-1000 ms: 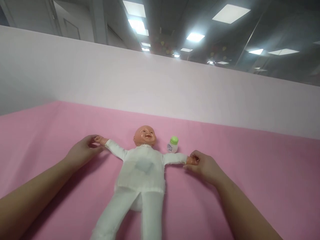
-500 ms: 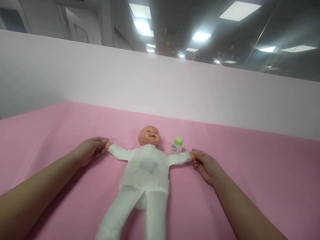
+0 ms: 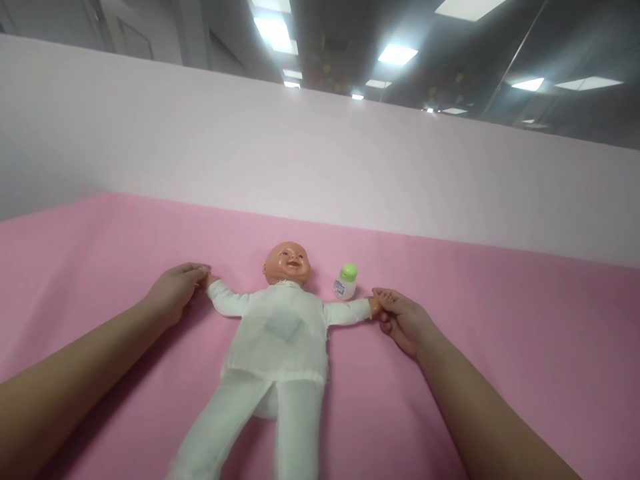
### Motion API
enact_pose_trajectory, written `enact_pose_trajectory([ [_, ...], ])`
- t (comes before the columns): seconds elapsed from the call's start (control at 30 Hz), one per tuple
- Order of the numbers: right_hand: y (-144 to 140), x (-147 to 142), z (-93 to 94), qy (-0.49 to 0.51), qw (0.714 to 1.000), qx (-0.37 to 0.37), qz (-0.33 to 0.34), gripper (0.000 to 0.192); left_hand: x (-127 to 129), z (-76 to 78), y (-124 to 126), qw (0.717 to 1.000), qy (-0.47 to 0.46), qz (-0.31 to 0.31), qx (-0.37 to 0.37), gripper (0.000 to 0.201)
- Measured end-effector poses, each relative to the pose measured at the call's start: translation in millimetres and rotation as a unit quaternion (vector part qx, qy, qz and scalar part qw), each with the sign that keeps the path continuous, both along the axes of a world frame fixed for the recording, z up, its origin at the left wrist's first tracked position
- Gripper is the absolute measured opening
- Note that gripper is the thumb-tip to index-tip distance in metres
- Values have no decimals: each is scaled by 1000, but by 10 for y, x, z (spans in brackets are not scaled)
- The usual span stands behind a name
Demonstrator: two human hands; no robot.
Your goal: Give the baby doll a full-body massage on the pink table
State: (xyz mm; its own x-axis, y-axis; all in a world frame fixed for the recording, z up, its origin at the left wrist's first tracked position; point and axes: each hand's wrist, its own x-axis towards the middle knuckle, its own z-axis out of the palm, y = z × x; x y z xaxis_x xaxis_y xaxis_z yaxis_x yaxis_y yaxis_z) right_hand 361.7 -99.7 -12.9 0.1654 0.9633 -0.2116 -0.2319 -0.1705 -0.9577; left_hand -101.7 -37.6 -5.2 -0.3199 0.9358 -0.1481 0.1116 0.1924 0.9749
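A baby doll (image 3: 280, 333) with a hard plastic head and a white cloth body lies face up, its arms stretched out to both sides. My left hand (image 3: 177, 288) is closed on the doll's small hand at the left. On the other side, my right hand (image 3: 403, 321) pinches the doll's other hand between thumb and fingers. Just above that outstretched arm, beside the head, stands a small clear bottle (image 3: 345, 283) with a green cap and a printed label. The doll's feet are outside the view.
Pink cloth (image 3: 475, 320) covers the surface under the doll. Behind it rises a white wall or panel (image 3: 320, 160), with dark glass (image 3: 340, 40) above that shows ceiling lights. A door (image 3: 135, 33) is at the upper left.
The view has tilted down slightly, and the doll and bottle appear a little further left and higher. Both my hands keep their hold on the doll's hands.
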Motion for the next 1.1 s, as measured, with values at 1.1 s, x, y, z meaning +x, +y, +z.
enact_pose_trajectory([
  [1.1,-79,47,64,-58,998,7,38,41,-227,-48,77,982,-126,-139,1,46],
])
